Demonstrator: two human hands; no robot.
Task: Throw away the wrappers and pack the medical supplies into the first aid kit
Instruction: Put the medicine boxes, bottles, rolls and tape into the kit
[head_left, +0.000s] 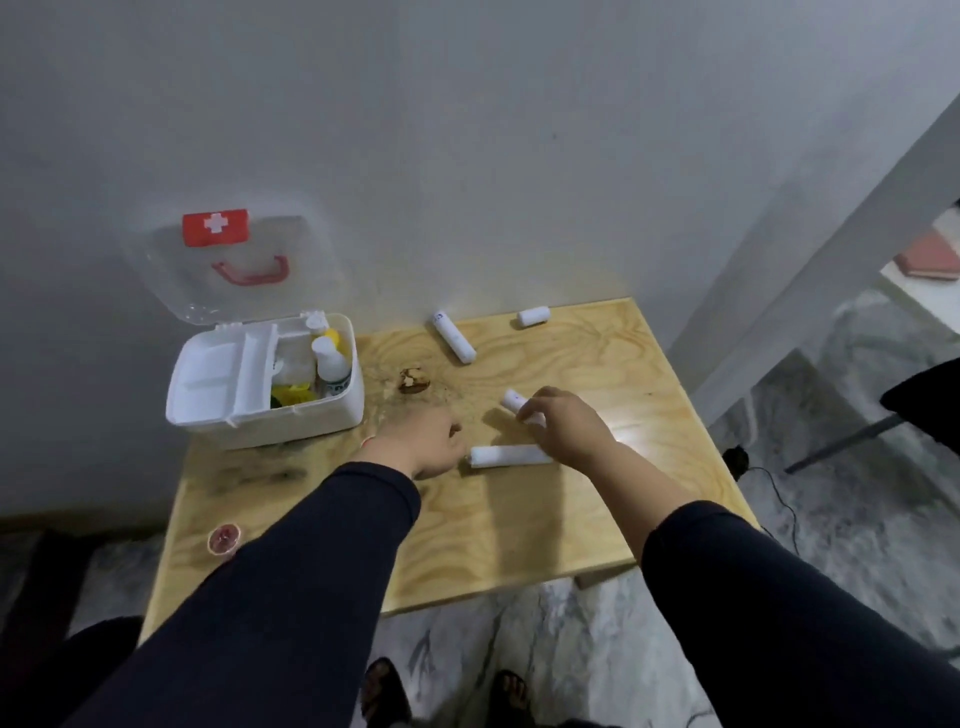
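The white first aid kit (208, 410) stands open at the table's left rear, its clear lid (234, 260) leaning on the wall, with bottles (330, 361) inside. Four white bandage rolls are out. My right hand (563, 423) is closed over one short roll (514, 400). A long roll (511, 455) lies just below, between both hands. My left hand (426, 441) rests by its left end, fingers curled; whether they touch it I cannot tell. Two more rolls lie farther back, a long one (454, 338) and a short one (534, 315).
The small wooden table (493, 545) stands against a grey wall. A brown scrap (414, 381) lies near the kit. A small pink round container (224, 539) sits at the front left edge. A white frame (810, 291) and cable (779, 499) are to the right.
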